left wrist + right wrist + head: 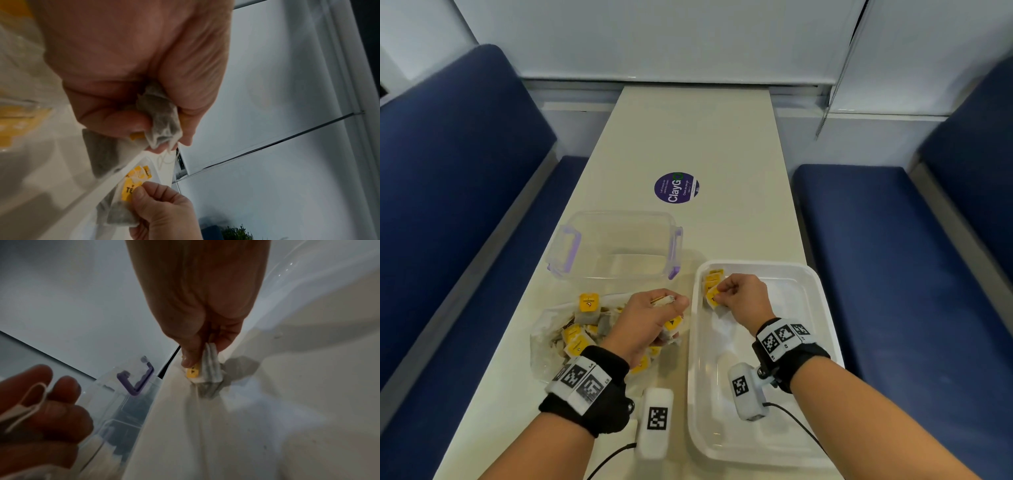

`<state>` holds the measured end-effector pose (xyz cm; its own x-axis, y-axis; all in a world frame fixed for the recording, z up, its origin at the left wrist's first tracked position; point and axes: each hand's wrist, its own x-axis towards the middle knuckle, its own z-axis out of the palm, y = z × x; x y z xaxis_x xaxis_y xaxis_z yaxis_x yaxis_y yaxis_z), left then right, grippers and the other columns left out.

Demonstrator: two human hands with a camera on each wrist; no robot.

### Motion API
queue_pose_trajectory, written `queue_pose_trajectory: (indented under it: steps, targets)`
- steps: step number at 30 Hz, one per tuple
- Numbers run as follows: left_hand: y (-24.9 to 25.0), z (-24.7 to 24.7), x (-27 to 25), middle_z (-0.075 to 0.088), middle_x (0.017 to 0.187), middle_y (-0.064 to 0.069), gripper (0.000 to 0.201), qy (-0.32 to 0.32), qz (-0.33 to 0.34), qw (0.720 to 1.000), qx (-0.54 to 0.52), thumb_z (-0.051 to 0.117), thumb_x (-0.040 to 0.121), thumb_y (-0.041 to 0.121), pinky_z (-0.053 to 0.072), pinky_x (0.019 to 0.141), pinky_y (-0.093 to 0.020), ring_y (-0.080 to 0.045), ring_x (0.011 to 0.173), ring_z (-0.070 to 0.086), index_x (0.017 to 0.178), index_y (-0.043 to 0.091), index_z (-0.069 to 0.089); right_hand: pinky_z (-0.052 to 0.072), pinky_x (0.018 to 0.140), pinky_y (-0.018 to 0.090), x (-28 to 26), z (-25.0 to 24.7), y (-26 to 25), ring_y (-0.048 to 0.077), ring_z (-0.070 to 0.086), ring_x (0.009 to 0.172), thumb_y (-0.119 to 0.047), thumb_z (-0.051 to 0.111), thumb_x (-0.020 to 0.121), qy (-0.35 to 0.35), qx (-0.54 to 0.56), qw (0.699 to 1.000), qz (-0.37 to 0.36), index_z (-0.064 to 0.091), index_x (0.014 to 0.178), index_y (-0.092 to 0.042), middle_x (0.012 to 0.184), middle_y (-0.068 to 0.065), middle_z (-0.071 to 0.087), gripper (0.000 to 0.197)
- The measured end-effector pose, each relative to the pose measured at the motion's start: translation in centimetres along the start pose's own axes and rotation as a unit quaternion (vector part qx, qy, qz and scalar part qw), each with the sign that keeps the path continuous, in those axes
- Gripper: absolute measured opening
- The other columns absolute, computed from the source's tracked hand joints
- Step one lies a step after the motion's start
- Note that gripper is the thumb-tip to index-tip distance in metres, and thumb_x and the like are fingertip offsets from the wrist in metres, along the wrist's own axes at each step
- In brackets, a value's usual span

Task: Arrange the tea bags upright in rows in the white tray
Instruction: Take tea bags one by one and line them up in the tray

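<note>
Where the head view looks down, a white tray is seen near right on the table; a tea bag is pinched by the right hand at its far left corner, beside a short row of bags. A bunch of tea bags is clutched by the left hand over a plastic bag; a clear container stands beyond.

Left wrist: curled fingers are closed round a grey bag.

Right wrist: a yellow tag is nipped against the tray wall.

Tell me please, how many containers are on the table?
3: the clear box with purple clips at far left, the clear plastic bag of tea bags near it, and the white tray at right.
</note>
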<state>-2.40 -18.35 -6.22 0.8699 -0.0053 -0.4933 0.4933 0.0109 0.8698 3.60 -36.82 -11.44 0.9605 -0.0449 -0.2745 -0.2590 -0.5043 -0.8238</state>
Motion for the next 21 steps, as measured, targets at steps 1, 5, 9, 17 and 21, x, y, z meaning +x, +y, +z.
queue_pose_trajectory:
  steps: [1,5,9,17,21]
  targets:
    - [0.0,0.0,0.0,0.063,0.076,-0.010,0.015,0.002,0.001,1.000,0.001,0.070,0.090,0.022,0.046,0.044,-0.019,-0.034,0.072,0.045,0.093,0.007,0.069,0.041,0.061,0.012,0.0,0.1,0.0,0.005,0.053,0.061,0.002,0.074,0.074,0.007,0.000,1.000,0.005,0.068,0.076,-0.013,0.063,-0.006,0.057,0.016]
    - [0.0,-0.1,0.0,0.063,0.075,-0.010,0.016,0.000,0.000,1.000,0.002,0.070,0.090,0.022,0.047,0.045,-0.019,-0.034,0.071,0.045,0.093,0.007,0.070,0.043,0.061,0.013,0.1,0.4,0.0,0.003,0.053,0.060,0.004,0.077,0.072,0.016,0.018,1.000,0.010,0.069,0.076,-0.009,0.062,-0.006,0.057,0.016]
    - [0.0,0.0,0.1,0.062,0.078,-0.014,0.018,-0.005,-0.003,1.000,0.007,0.071,0.090,0.023,0.048,0.047,-0.020,-0.029,0.061,0.046,0.096,0.006,0.070,0.056,0.066,0.026,0.3,0.7,-0.2,0.014,0.055,0.064,0.005,0.078,0.070,0.008,0.018,1.000,0.007,0.065,0.072,-0.011,0.065,-0.003,0.054,0.021]
    - [-0.1,0.2,0.4,0.061,0.076,-0.013,0.016,-0.015,0.002,1.000,0.003,0.070,0.090,0.022,0.046,0.045,-0.019,-0.031,0.063,0.047,0.096,0.007,0.070,0.051,0.073,0.026,0.6,1.4,0.1,0.017,0.057,0.074,0.004,0.078,0.067,-0.015,-0.065,0.998,-0.005,0.067,0.085,-0.008,0.075,0.001,0.059,0.024]
    - [-0.4,0.2,0.6,0.055,0.074,-0.020,0.016,-0.014,-0.002,1.000,0.005,0.071,0.089,0.026,0.045,0.046,-0.020,-0.033,0.068,0.050,0.094,0.010,0.070,0.049,0.072,0.025,0.7,1.7,0.3,0.019,0.057,0.077,0.000,0.076,0.069,-0.007,-0.077,0.997,-0.005,0.066,0.087,-0.009,0.080,0.004,0.060,0.022]
